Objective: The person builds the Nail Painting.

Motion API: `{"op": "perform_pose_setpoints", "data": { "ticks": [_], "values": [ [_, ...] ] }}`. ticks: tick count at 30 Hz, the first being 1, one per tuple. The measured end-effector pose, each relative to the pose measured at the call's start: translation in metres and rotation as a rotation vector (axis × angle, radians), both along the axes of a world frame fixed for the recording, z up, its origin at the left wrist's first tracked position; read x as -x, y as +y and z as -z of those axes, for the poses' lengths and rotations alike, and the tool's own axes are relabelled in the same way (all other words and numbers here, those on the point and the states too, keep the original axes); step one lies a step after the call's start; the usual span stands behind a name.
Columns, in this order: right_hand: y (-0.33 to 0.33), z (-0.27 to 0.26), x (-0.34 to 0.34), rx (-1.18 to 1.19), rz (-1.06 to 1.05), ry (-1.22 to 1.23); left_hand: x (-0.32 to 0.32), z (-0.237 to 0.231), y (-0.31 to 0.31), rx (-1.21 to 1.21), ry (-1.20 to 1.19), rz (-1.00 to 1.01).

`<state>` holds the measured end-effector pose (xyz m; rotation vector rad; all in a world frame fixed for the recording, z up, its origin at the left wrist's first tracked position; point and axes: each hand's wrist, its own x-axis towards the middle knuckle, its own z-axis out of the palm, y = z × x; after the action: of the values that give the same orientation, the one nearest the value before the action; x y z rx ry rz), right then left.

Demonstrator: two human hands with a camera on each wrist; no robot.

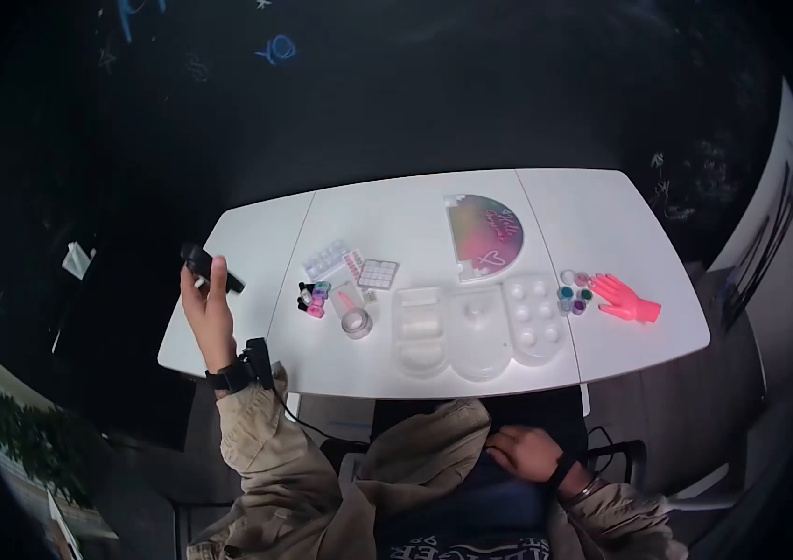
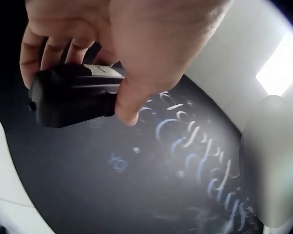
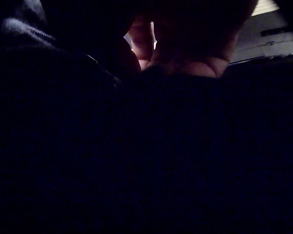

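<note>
My left hand point(image 1: 210, 320) is raised over the left end of the white table point(image 1: 424, 201) and holds a black device point(image 1: 212, 269). In the left wrist view the left hand point(image 2: 136, 44) grips this black device point(image 2: 73, 95) between thumb and curled fingers; a pale label shows on its top. My right hand point(image 1: 529, 454) rests at my lap, below the table's front edge, its fingers loosely bent. The right wrist view is very dark and shows only part of the right hand point(image 3: 195, 53), with no object visible in it.
On the table are small bottles point(image 1: 314, 299), a round jar point(image 1: 356, 323), a gridded box point(image 1: 378, 273), white trays point(image 1: 477, 331), a colourful half-round case point(image 1: 488, 238), small pots point(image 1: 575, 293) and a pink model hand point(image 1: 628, 301). A dark chalkboard wall point(image 1: 396, 93) stands behind.
</note>
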<state>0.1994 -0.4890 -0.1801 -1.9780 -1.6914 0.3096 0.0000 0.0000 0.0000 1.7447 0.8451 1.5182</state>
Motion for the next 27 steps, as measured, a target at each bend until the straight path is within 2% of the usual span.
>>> {"op": "perform_pose_setpoints", "data": {
  "ticks": [2,4,8,10,11,14,20,23,27],
  "values": [
    [0.001,0.0,0.003,0.019,-0.004,0.017,0.012,0.037,0.039,-0.057,0.191,-0.244],
    [0.004,-0.001,0.002,-0.007,-0.008,0.016,0.03,0.068,0.07,-0.089,0.636,-0.419],
    [0.008,-0.008,0.001,-0.015,-0.029,0.019,0.034,0.108,0.079,0.082,0.911,-0.419],
    [0.009,-0.01,0.002,-0.023,-0.042,0.018,0.039,0.121,0.083,0.17,1.003,-0.357],
    [0.01,-0.011,0.002,-0.025,-0.047,0.02,0.039,0.13,0.083,0.136,0.979,-0.398],
    [0.01,-0.014,0.003,-0.022,-0.059,0.028,0.041,0.132,0.081,0.269,1.047,-0.371],
    [0.013,-0.017,0.004,-0.026,-0.075,0.04,0.037,0.128,0.068,0.227,1.091,-0.42],
    [0.017,-0.02,0.004,-0.038,-0.086,0.039,0.033,0.121,0.056,0.091,1.003,-0.534],
    [0.02,-0.024,0.003,-0.053,-0.085,0.045,0.035,0.091,0.058,-0.137,0.68,-0.316]
  ]
}}
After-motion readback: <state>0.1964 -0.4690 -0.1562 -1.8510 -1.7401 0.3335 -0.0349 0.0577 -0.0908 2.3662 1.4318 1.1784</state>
